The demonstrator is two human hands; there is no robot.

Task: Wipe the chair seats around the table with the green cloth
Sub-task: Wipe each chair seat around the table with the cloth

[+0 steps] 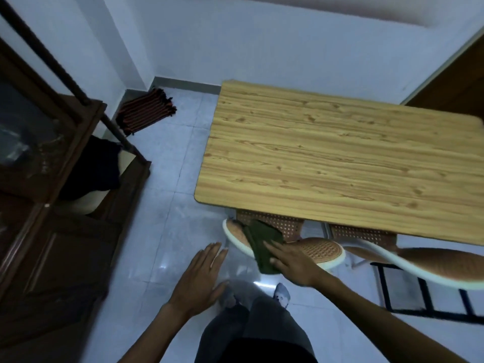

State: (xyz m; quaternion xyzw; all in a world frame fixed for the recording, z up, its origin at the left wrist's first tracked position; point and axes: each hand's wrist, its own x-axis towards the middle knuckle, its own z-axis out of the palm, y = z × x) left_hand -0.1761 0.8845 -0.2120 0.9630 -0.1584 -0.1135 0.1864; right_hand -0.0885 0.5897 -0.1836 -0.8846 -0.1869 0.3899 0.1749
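The green cloth hangs draped over the curved back rail of a woven orange chair that is pushed under the wooden table. My right hand lies flat on the cloth's lower right part, pressing it against the rail. Its fingers are spread over the fabric. My left hand hovers over the floor to the left of the chair, fingers apart and holding nothing. A second woven chair stands to the right, also tucked under the table's near edge.
A dark wooden cabinet fills the left side. A striped folded fabric lies in the floor corner. A black metal frame sits under the right chair. My legs and feet stand on the tiled floor.
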